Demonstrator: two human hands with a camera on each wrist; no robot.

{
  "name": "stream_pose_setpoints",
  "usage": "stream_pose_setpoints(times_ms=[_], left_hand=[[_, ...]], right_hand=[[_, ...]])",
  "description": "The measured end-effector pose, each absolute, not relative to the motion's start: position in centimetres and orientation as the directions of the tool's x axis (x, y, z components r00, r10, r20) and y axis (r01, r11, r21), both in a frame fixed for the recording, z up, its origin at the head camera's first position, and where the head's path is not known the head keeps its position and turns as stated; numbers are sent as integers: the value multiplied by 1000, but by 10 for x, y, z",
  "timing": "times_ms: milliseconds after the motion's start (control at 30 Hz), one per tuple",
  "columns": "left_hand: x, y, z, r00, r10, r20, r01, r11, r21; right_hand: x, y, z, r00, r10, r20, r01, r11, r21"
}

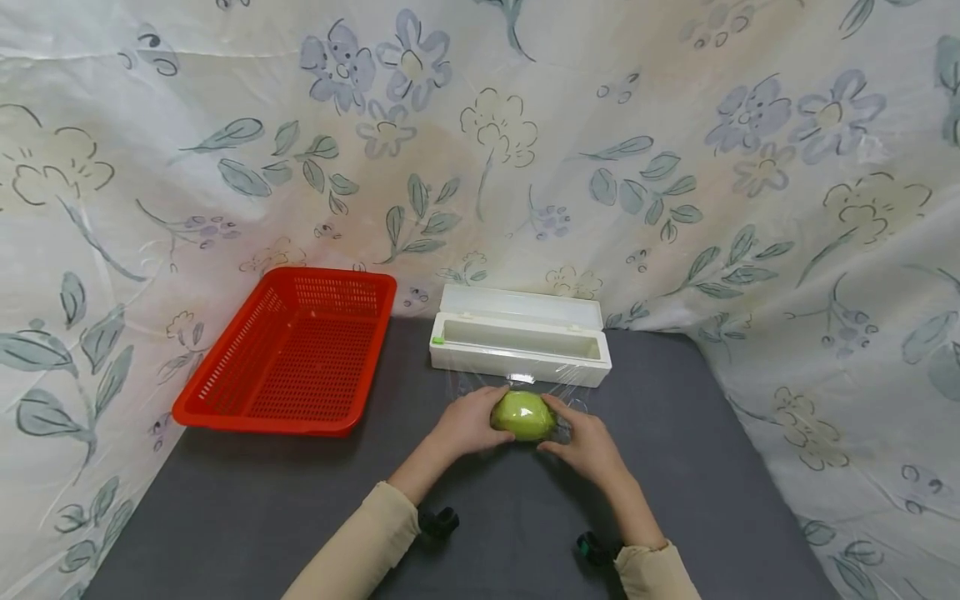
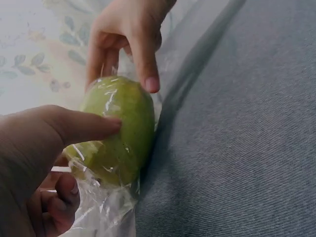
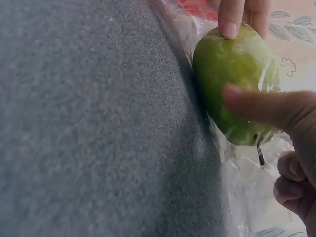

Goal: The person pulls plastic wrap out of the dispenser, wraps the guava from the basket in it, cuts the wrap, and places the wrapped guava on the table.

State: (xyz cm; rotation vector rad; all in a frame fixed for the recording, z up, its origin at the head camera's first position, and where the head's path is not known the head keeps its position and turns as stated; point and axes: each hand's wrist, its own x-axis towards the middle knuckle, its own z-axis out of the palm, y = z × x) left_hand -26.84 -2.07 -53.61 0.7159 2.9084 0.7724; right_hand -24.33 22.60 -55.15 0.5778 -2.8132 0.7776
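Observation:
A green pear (image 1: 523, 416) sits between the two hands in the middle of the head view, close in front of the white box. Clear cling film (image 2: 101, 205) covers it and bunches at its ends, and a dark stem (image 3: 259, 150) shows in the right wrist view. From the left side the left hand (image 1: 468, 422) grips the pear, its thumb laid across the film. The right hand (image 1: 587, 446) holds the opposite end, with its thumb (image 3: 256, 106) on the pear's side. Some fingers of both hands are hidden behind the fruit.
Behind the pear stands a white cling film box (image 1: 525, 367) with its lid (image 1: 517, 302) raised; film stretches from its front edge. A red plastic basket (image 1: 262, 422) is at the back left of the dark grey tabletop (image 1: 247, 517). A flowered curtain (image 1: 525, 167) closes off the back and sides.

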Motion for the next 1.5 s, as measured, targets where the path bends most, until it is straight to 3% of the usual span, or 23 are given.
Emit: stream_pose_setpoints(times_ms=[333, 667, 1033, 1500], left_hand=[[-266, -17, -540, -889, 415, 193, 456, 769, 448], [-281, -17, -537, -901, 419, 110, 422, 791, 443], [-292, -19, -536, -894, 442, 71, 421, 776, 469], [-292, -16, -540, -902, 377, 209, 430, 821, 374]], right_hand=[[-259, 227, -546, -913, -347, 216, -408, 790, -457], [-254, 219, -544, -904, -290, 314, -414, 778, -473], [-268, 218, -558, -936, -262, 234, -345, 808, -477], [-294, 223, -545, -918, -346, 192, -396, 794, -462]])
